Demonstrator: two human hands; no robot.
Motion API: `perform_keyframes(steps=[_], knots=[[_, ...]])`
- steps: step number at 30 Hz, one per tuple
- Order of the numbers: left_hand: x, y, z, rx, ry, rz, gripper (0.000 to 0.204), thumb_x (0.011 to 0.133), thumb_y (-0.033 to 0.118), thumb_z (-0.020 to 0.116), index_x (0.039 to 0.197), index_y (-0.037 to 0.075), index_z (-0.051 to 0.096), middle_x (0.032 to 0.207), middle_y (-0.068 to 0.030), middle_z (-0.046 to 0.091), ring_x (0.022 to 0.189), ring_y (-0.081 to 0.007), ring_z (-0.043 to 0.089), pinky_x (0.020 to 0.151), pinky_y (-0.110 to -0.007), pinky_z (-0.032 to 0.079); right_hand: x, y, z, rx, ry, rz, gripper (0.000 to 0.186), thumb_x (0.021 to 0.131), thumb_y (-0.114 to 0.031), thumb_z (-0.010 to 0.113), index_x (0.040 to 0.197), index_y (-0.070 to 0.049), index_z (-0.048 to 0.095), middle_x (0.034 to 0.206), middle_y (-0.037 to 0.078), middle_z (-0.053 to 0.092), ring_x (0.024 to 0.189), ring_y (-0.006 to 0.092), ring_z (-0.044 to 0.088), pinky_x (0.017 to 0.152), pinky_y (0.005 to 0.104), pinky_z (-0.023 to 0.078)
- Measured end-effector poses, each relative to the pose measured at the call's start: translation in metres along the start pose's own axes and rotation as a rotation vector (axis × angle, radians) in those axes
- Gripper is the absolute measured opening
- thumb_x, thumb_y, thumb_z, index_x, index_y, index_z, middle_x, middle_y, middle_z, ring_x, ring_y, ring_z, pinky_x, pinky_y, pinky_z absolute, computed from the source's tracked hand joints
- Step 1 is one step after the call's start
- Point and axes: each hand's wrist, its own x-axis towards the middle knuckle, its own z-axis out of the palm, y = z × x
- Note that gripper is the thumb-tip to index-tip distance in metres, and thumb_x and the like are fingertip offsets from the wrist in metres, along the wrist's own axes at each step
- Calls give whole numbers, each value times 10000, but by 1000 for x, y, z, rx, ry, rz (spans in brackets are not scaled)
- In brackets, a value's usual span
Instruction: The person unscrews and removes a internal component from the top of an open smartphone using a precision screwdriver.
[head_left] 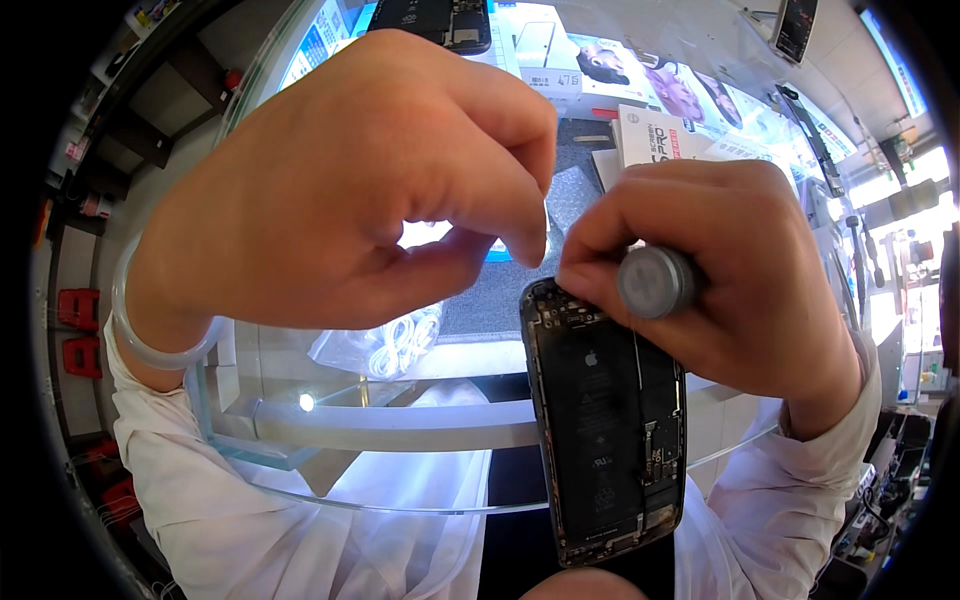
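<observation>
Left hand [345, 190]: pinch unclear; right hand [730, 265] partly hides grey-ended tool [655, 282], phone [595, 430].

From my end I count two bare hands [330, 180] [735, 255], one bracelet [126, 300], one grey-ended tool [655, 283] and at least two opened phones [595, 430], one by the counter's [400, 424] far edge. I also see one bagged cable [398, 345].

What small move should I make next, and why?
Probably lower the left hand to steady the open black rectangular phone by its left edge: that hand shows no grip on it, the right hand holds a grey cylindrical handle over the phone's top end, and neither hand touches the lower end.
</observation>
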Motion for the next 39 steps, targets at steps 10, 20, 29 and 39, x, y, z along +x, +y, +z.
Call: perform_keyframes(steps=[10, 20, 29, 39], knots=[[-1, 0, 0, -41, -41, 52, 282, 621, -85, 670, 863, 38, 745, 860, -72, 628, 662, -174, 622, 541, -271, 475, -6, -9, 2, -79, -45, -8, 148, 712, -6, 801, 804, -25, 687, 745, 85, 649, 616, 236, 651, 513, 314, 476], [-4, 3, 7, 54, -46, 127, 221, 664, -41, 722, 863, 50, 753, 863, -68, 653, 622, -166, 617, 483, -258, 466, -8, -8, -6, -68, -57, 44, 149, 723, 7, 798, 842, -25, 714, 763, 92, 664, 640, 216, 672, 538, 289, 492], [-5, 6, 6, 137, -76, 145, 157, 689, 10, 780, 835, 57, 746, 834, -58, 665, 605, -164, 622, 459, -258, 461, -10, -3, -10, -30, -172, -16, 140, 739, -5, 792, 871, -24, 749, 773, 100, 655, 640, 200, 672, 523, 270, 492], [-7, 14, 13, 213, -47, 64, 213, 645, -4, 769, 847, 61, 747, 788, -51, 658, 580, -165, 619, 438, -268, 459, -11, 0, -3, -32, -116, -38, 121, 759, -50, 808, 855, -18, 741, 769, 96, 654, 636, 208, 673, 528, 279, 502]])
